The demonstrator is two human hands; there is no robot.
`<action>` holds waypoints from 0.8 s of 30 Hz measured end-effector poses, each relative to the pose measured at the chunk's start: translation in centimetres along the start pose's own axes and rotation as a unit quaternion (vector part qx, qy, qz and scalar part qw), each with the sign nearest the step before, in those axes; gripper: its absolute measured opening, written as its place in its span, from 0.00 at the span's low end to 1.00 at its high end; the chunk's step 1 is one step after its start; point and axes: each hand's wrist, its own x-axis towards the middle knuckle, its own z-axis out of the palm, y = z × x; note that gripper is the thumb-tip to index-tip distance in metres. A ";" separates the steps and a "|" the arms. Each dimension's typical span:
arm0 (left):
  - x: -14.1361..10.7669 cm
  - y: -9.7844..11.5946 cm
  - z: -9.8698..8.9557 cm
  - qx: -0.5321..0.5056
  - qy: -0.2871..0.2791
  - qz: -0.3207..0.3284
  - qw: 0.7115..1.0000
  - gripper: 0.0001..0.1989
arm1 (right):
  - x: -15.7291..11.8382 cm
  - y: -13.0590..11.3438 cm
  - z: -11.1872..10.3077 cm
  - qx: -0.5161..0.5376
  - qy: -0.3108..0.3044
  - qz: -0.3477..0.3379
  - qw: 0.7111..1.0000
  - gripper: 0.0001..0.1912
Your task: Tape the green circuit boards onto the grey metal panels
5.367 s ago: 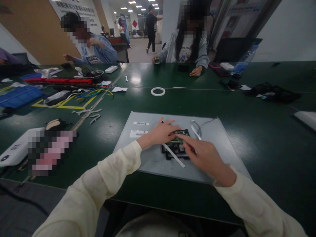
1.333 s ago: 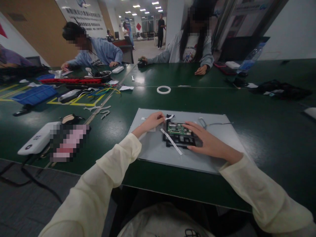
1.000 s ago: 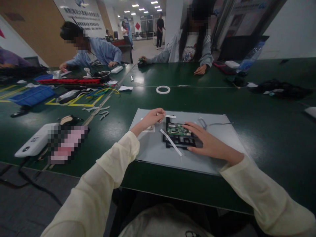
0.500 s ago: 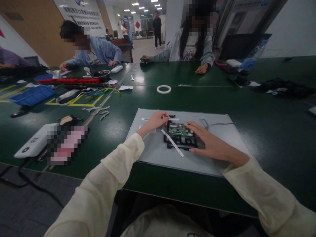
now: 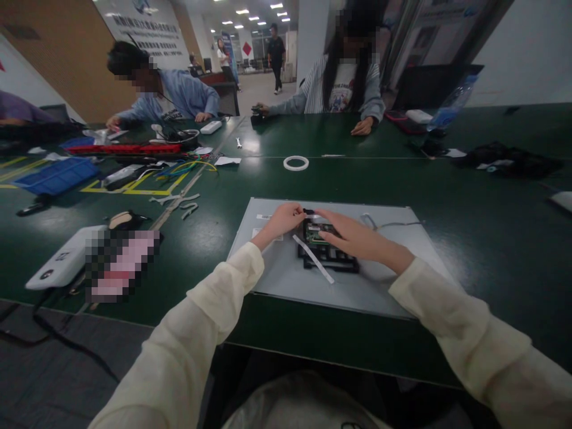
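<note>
A flat grey panel (image 5: pixel 277 280) lies on the green table, with a black frame (image 5: pixel 344 264) on it. A green circuit board (image 5: pixel 316 236) sits on the frame, partly under my right hand (image 5: pixel 353 234). The right fingers are stretched out and reach the board's back edge. My left hand (image 5: pixel 286 219) is pinched at the back left corner of the frame; what is between its fingertips is too small to make out. One white strip (image 5: pixel 313 258) lies slanted across the frame's left side. A thin cable (image 5: pixel 397 224) runs over the panel's right part.
Beyond the panel is a white ring (image 5: pixel 295 163). On the left lie a white device (image 5: pixel 65 256), a pink object (image 5: pixel 123 262), a blue tray (image 5: pixel 58 177) and tangled wires. A bottle (image 5: pixel 453 104) stands at the back right. Two people sit across the table.
My right hand has moved left and away from me, over the circuit board, its fingertips now close to my left hand. My left hand has barely moved. A person in the background has walked left.
</note>
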 end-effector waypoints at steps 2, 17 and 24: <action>0.0 0.0 0.1 0.021 0.005 0.000 1.000 0.09 | 0.7 -0.2 0.6 -0.025 -0.005 -0.002 1.000 0.31; -0.7 0.1 0.3 0.110 0.015 0.030 0.993 0.08 | 0.8 0.1 2.1 -0.133 0.009 -0.054 0.990 0.33; -1.1 -0.2 0.4 0.155 0.015 0.041 0.987 0.09 | 0.7 0.0 2.2 -0.145 -0.002 -0.041 0.989 0.33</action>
